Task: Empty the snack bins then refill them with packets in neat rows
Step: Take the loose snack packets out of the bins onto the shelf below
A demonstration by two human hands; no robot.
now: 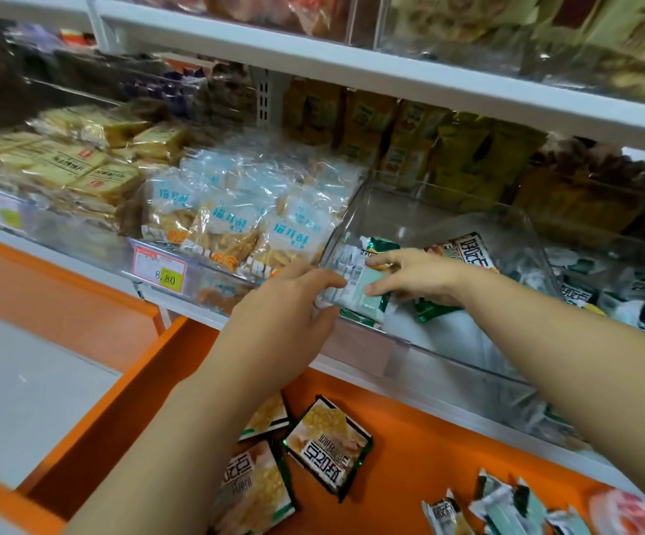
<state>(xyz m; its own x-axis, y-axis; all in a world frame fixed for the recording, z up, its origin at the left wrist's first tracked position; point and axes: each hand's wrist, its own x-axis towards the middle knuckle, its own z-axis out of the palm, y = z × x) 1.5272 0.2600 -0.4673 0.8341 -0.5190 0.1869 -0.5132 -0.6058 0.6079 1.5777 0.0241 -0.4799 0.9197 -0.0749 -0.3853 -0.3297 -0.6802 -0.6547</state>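
- Orange ledge [409, 457], nearest the person: loose packets lie flat on it. A green-edged packet [328, 447] lies face-up at a tilt, with two similar ones just beside it to the left, partly under the left forearm. Small packets [506, 507] lie scattered at the right end.
- Left hand [286, 303]: positioned at the front left corner of the clear bin [467, 361]. Thumb on top, fingers curled beneath, clamped on the left end of a stack of packets [355, 291].
- Right hand [417, 279]: reaches into the bin from the right. Forefinger and thumb are spread across the right end of the same stack and grip it.
- Stack of packets: held between both hands, inside the clear bin at its front left, packets standing on edge with a barcode showing.
- Bin contents behind the hands: a green packet [432, 308] under the right wrist and a printed packet [463, 251] leaning further back.
- Adjacent bin, left: clear-wrapped snack bags [236, 218] with blue lettering; price tag [160, 270] reading 8.80 on its front.
- Further left: gold packets [81, 164], piled.
- Adjacent bin, right: mixed small packets [602, 291], blurred.
- Rear row: yellow bags [409, 137], upright.
- Above: white shelf [351, 67] carrying more bins.
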